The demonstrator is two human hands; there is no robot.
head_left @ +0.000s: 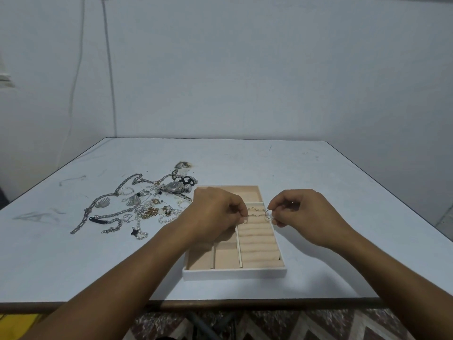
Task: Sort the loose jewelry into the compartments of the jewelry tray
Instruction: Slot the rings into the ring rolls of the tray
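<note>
over beige tray (234,275), two thin rings (268,214)

We see a plain pale wall (245,69) behind the white flat desk (318,180). Two thin cords (109,69) hang down the wall. The floor (294,322) has brown zigzags.

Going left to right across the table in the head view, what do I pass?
Silver fan-shaped pendant, silver metal wristwatch, left hand pinching a small ring, gold rings slotted in the beige padded rolls, thin gold ring pinched by the right hand.
</note>
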